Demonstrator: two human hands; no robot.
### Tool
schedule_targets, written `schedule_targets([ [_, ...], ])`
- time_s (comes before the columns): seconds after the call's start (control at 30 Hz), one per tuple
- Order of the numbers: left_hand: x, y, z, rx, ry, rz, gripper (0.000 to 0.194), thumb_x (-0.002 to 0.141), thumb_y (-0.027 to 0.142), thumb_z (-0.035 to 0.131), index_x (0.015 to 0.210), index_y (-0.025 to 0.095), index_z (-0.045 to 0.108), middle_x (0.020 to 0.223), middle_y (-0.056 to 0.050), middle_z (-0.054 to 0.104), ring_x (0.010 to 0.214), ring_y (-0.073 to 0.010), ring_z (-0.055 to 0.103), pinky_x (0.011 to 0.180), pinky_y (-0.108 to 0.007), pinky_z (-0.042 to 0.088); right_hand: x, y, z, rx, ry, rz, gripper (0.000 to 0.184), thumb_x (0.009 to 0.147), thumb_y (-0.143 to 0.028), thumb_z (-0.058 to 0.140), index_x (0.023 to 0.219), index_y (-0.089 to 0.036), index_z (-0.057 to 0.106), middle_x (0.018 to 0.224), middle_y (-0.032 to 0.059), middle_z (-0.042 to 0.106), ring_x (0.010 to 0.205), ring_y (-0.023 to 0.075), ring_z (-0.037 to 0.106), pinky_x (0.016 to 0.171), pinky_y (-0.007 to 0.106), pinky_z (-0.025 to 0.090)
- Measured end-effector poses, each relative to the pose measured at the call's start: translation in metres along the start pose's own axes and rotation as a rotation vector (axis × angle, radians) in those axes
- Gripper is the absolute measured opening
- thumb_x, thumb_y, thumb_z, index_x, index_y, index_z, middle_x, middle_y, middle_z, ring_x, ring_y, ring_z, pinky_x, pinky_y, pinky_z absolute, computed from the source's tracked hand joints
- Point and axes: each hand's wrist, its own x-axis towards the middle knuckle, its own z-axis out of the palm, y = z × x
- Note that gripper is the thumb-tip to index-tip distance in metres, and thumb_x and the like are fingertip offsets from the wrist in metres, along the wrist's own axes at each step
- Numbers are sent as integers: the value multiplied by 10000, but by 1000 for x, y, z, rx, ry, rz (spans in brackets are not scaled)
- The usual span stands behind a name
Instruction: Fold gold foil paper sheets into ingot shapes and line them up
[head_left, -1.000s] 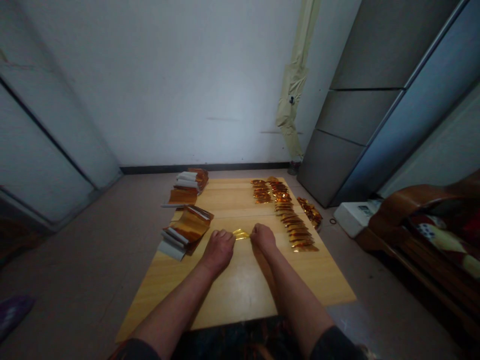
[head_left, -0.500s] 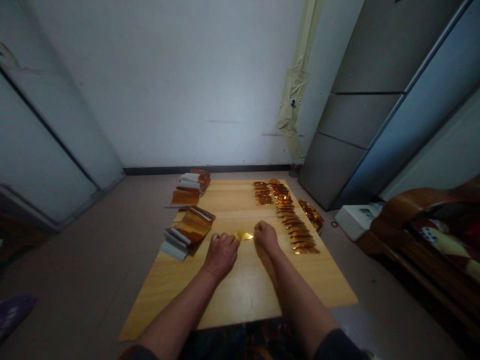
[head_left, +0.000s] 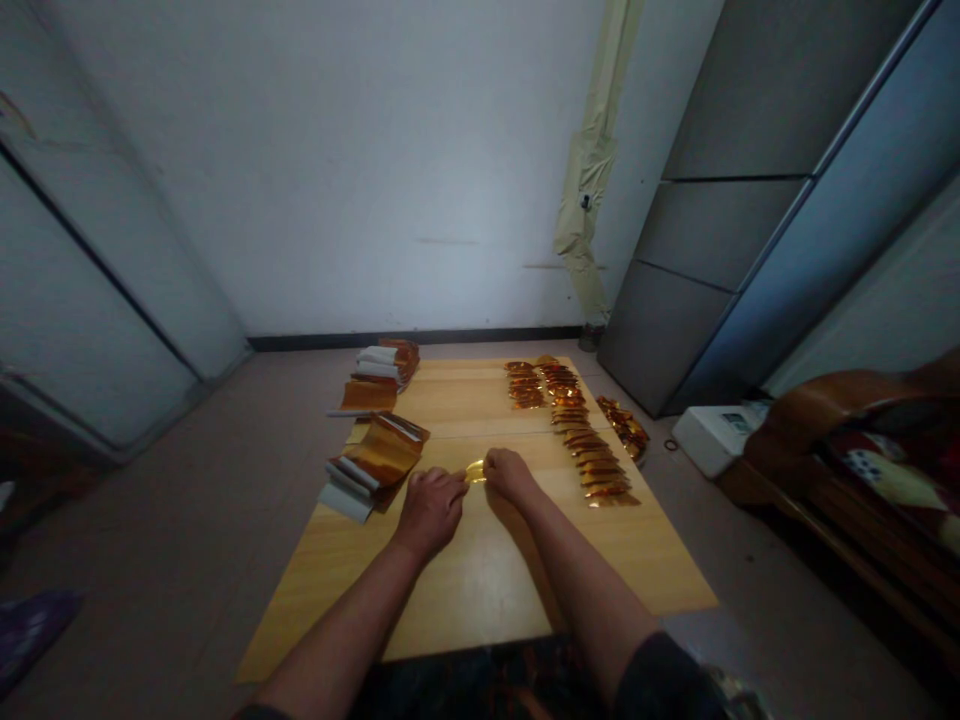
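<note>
A small gold foil piece lies on the low wooden board between my two hands. My left hand is closed, its fingertips pinching the foil's left end. My right hand is closed too, gripping the foil's right end. The hands sit close together, so only a sliver of foil shows. A row of folded gold pieces runs along the board's right side, just right of my right hand. Stacks of gold and silver foil sheets lie left of my left hand.
A second stack of foil sheets sits at the board's far left corner. More gold pieces lie on the floor off the right edge. A grey cabinet stands at right, a white box and wooden chair beside it.
My right hand has moved left toward my left hand, so the foil between them shows shorter than before. The view shifted slightly.
</note>
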Motion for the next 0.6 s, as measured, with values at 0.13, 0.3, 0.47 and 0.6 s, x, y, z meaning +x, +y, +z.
schedule_targets([
  [0.13, 1, -10, 3, -83, -10, -71, 284, 840, 173, 503, 943, 284, 742, 1153, -13, 723, 1079, -225, 579, 939, -468, 356, -2, -3, 0, -10, -11, 23, 170, 790, -169, 584, 912, -185, 700, 941, 63, 710, 848, 159, 625, 631, 215, 345],
  [0.3, 3, -14, 7, -97, -35, -111, 311, 827, 173, 500, 949, 301, 756, 1150, -7, 726, 1128, -240, 579, 975, -498, 362, -10, -17, -2, -33, 1, 114, 305, 765, -376, 652, 1009, -195, 669, 1045, 97, 677, 899, 209, 651, 639, 240, 392],
  [0.47, 2, -12, 6, -105, -30, -122, 319, 833, 179, 499, 973, 311, 754, 1147, -10, 727, 1137, -246, 580, 988, -508, 360, -12, -26, -1, -61, 26, 163, 390, 774, -424, 657, 1086, -191, 642, 1078, 119, 659, 925, 230, 666, 687, 270, 446],
  [0.6, 3, -7, 2, -103, -40, -132, 307, 830, 180, 506, 955, 308, 756, 1156, -3, 723, 1144, -253, 577, 991, -513, 359, -7, -23, -2, -57, 3, 169, 321, 755, -319, 688, 1050, -195, 658, 1074, 107, 674, 936, 216, 659, 685, 251, 433],
])
